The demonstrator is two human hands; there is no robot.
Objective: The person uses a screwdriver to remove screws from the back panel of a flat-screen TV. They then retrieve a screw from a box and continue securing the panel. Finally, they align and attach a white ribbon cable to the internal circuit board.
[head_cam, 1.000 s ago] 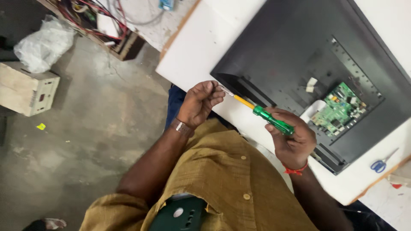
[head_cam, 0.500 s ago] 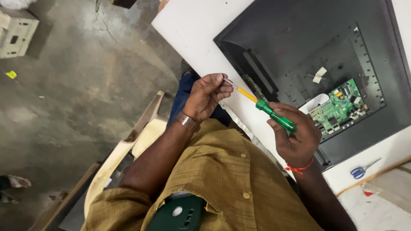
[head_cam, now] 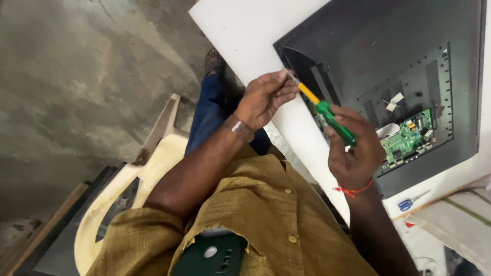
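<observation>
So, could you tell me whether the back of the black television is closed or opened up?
Opened up: in the black television, a green circuit board lies exposed.

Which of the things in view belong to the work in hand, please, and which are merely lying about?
In hand:
- green and yellow screwdriver, handle in the right hand
- left hand, fingers pinching the screwdriver tip
- black flat-screen set, lying face down
- green circuit board, exposed in its back

Lying about:
- blue-handled scissors
- cream plastic chair
- white table
</observation>
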